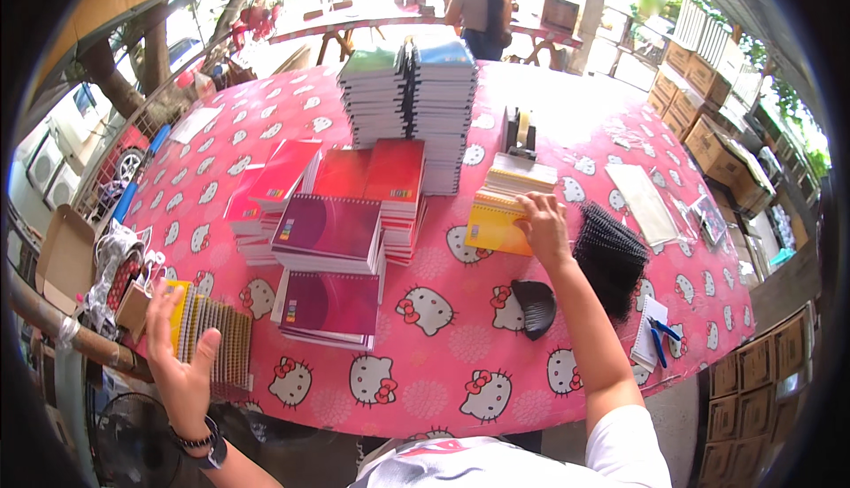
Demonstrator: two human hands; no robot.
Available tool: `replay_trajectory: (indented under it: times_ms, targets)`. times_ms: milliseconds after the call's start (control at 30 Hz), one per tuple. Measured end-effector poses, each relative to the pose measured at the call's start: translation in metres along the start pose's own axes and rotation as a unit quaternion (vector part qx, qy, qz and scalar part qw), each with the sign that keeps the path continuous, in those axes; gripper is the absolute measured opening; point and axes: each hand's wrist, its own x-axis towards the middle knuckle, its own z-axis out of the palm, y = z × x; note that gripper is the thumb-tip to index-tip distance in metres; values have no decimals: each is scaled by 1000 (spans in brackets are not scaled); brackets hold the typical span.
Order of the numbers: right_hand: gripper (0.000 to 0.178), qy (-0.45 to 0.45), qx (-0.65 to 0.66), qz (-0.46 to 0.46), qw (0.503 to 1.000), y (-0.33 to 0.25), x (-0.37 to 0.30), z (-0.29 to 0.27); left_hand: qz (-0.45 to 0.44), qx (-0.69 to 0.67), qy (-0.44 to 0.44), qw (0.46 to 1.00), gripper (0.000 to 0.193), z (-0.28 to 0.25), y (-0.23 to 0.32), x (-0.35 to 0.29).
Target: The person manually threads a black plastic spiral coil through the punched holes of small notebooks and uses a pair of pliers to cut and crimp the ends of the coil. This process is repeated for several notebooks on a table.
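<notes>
Yellow-covered, wire-bound notebooks (215,339) sit just right of the left grip (183,371), which is spread wide; purple rectangular notebooks (332,304) lie between both grips; a yellow rectangular booklet (496,227) touches the right grip (548,229), pinch unclear; black coils (609,259) lie rightward.

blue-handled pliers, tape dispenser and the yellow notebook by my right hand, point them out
Blue-handled pliers (658,347), head view: on one handle.
Tape dispenser (521,144), head view: on its black body.
Yellow notebook (496,228), head view: on its cover.

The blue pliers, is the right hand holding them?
No, the pliers lie partly on a white notepad, while the right hand touches a yellow notebook.
</notes>
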Motion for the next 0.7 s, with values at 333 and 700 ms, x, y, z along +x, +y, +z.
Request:
replay_trajectory:
  times_ms: [333, 700]
  targets:
    - [16, 57, 221, 60, 972, -21, -3, -51, 77, -495, -7, 865, 59, 87, 84, -21]
    - [10, -103, 631, 250, 727, -107, -150, -114, -64, -543, -375, 748, 46, 250, 119, -109]
